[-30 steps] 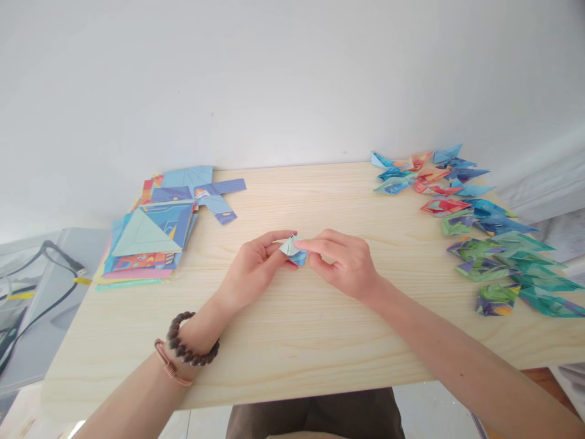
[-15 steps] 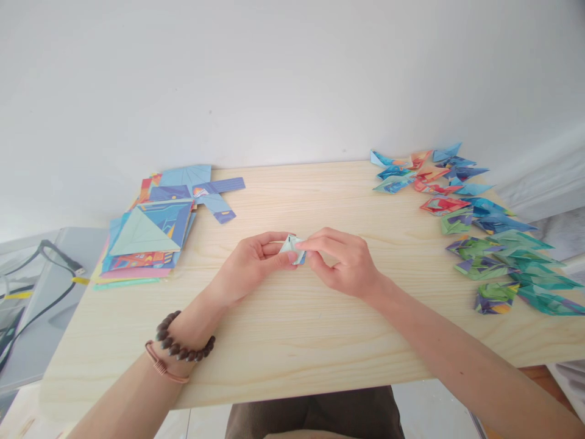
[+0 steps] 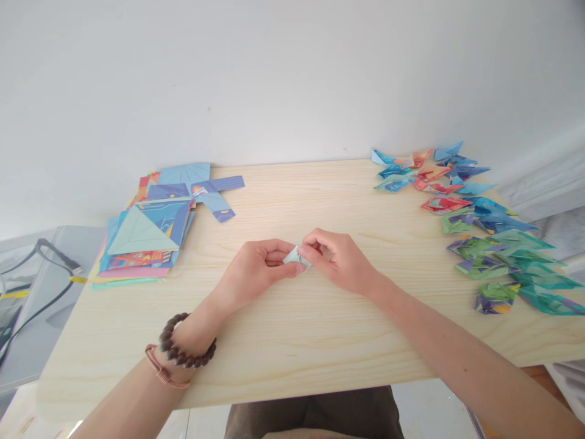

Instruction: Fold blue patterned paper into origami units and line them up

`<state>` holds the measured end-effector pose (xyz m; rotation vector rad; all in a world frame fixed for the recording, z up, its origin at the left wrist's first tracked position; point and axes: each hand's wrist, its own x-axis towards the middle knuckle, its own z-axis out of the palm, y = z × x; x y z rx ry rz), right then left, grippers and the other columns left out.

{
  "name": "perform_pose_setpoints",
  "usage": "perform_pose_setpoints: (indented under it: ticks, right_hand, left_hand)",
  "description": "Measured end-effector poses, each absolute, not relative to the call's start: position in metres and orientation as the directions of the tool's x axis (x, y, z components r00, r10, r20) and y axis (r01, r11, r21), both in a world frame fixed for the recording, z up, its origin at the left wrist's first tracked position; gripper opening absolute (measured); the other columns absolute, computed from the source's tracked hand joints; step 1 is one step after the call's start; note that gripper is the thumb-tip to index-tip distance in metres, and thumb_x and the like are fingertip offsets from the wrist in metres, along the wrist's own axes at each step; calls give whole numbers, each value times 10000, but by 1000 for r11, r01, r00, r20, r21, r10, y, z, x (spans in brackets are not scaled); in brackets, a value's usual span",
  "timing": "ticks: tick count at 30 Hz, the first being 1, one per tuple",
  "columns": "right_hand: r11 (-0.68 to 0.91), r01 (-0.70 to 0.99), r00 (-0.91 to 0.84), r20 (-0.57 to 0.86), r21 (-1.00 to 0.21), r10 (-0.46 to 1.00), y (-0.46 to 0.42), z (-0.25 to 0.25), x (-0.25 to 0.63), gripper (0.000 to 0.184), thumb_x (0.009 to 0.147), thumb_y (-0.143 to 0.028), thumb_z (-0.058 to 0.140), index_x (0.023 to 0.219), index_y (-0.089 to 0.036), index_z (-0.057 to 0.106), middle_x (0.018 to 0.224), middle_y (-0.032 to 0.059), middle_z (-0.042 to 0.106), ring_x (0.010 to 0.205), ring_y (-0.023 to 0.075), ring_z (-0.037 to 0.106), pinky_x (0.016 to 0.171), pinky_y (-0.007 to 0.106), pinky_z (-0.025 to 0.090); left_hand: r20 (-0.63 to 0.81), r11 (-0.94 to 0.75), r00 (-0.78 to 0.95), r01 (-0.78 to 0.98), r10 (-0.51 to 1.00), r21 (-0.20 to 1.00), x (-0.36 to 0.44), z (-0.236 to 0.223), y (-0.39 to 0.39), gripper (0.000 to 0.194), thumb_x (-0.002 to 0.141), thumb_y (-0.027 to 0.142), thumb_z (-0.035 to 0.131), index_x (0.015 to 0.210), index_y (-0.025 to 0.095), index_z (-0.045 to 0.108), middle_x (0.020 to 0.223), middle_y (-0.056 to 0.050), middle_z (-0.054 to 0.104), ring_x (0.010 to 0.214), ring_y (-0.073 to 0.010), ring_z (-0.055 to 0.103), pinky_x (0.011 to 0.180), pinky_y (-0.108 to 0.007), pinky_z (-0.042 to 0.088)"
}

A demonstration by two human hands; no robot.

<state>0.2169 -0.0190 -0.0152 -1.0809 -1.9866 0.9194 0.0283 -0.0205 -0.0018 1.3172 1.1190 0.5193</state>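
A small, pale green folded piece of origami paper [image 3: 292, 256] is held above the middle of the wooden table [image 3: 283, 341]. My left hand [image 3: 256, 266] grips its left and lower side, thumb on the near face and fingers behind. From the right, my right hand [image 3: 336, 259] pinches the paper's upper right part between thumb and forefinger. The fingers hide much of the paper, so its full shape is unclear.
At the left lies a stack of printed origami sheets [image 3: 144, 228], with blue paper strips [image 3: 219, 198] beside it. Several folded paper pieces [image 3: 484, 250] line the right side. Cables [image 3: 50, 262] lie beyond the left edge; a white wall [image 3: 292, 79] rises behind.
My right thumb and fingers have closed in on the paper and now pinch it. The paper has turned and looks flatter, with its blue edge no longer showing.
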Motion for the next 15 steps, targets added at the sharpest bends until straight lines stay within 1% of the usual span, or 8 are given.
perform_pose_setpoints:
  ticks: [2, 4, 6, 9, 12, 15]
  right_hand:
    - [413, 403, -407, 244, -817, 880, -20, -15, 216, 205, 892, -308, 460, 788, -156, 550, 688, 0, 577, 613, 86, 487, 586, 215, 370]
    - [421, 409, -397, 257, -810, 881, -21, -16, 215, 205, 892, -303, 459, 785, -157, 555, 694, 3, 584, 618, 88, 492, 596, 218, 373]
    - [418, 403, -401, 253, -814, 880, -21, -16, 215, 204, 889, -300, 462, 779, -156, 556, 690, 1, 580, 610, 85, 485, 590, 215, 370]
    - [392, 362, -418, 228, -846, 879, -21, -17, 215, 197, 882, -294, 467, 762, -156, 541, 658, -12, 546, 570, 72, 447, 539, 200, 350]
    - [371, 321, -456, 202, -871, 867, -20, -17, 216, 186, 869, -291, 481, 743, -160, 518, 618, -29, 492, 537, 65, 404, 498, 192, 325]
    - [382, 314, -495, 193, -869, 847, -20, -16, 217, 200, 857, -315, 501, 729, -162, 506, 609, -31, 474, 536, 66, 400, 494, 193, 322]
  left_hand:
    - [-334, 232, 437, 270, 835, 934, 28, 0, -20, 350, 748, 390, 668, 1004, 152, 646, 884, -52, 700, 810, -176, 651, 709, -256, 504]
    - [-331, 234, 436, 261, 837, 937, 27, 2, -20, 319, 763, 386, 655, 976, 149, 660, 886, -51, 701, 805, -166, 651, 718, -243, 504]
    - [-328, 233, 413, 264, 850, 936, 28, 3, -20, 285, 759, 374, 658, 924, 142, 670, 823, -44, 703, 755, -154, 652, 682, -226, 502]
    - [-319, 205, 384, 310, 866, 928, 29, 5, -21, 247, 756, 365, 659, 843, 135, 677, 731, -36, 694, 673, -137, 637, 604, -204, 476]
    - [-329, 192, 397, 347, 857, 918, 29, 5, -22, 248, 760, 373, 646, 814, 132, 674, 709, -42, 689, 645, -137, 624, 551, -200, 439]
    - [-352, 213, 433, 337, 830, 917, 28, 4, -22, 260, 760, 384, 641, 829, 135, 668, 721, -45, 689, 627, -130, 611, 516, -193, 410]
